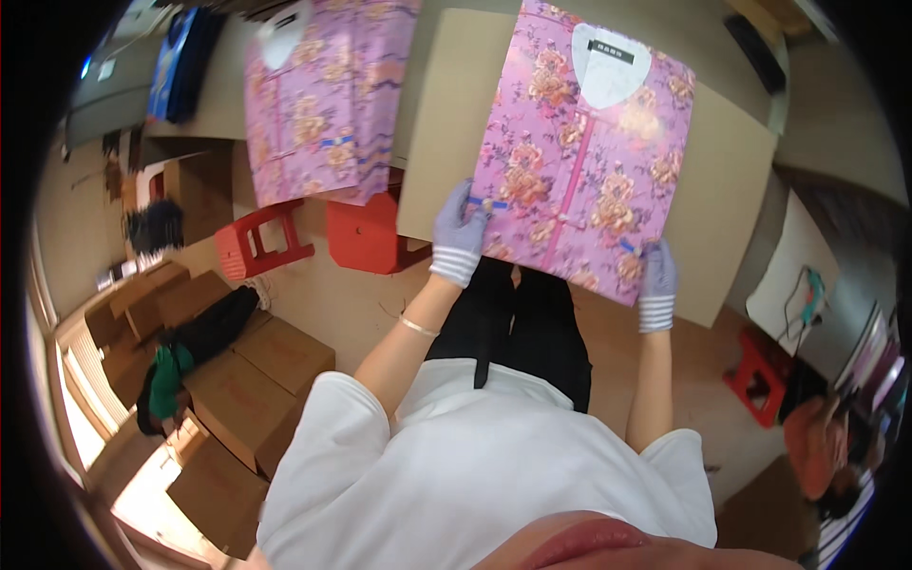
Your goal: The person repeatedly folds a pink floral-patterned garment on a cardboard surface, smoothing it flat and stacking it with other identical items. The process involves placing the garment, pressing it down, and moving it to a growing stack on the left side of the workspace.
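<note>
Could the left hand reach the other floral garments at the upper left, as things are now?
Probably yes: the other floral garments lie near the left hand, with nothing visible between. However, it is holding the edge of the folded garment, so it may need to let go first.

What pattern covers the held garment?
The garment shows peach flowers on pinkish purple in the head view.

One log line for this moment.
left hand: holds folded floral top, left edge; right hand: holds its right edge; farther left: matching floral tops
</note>
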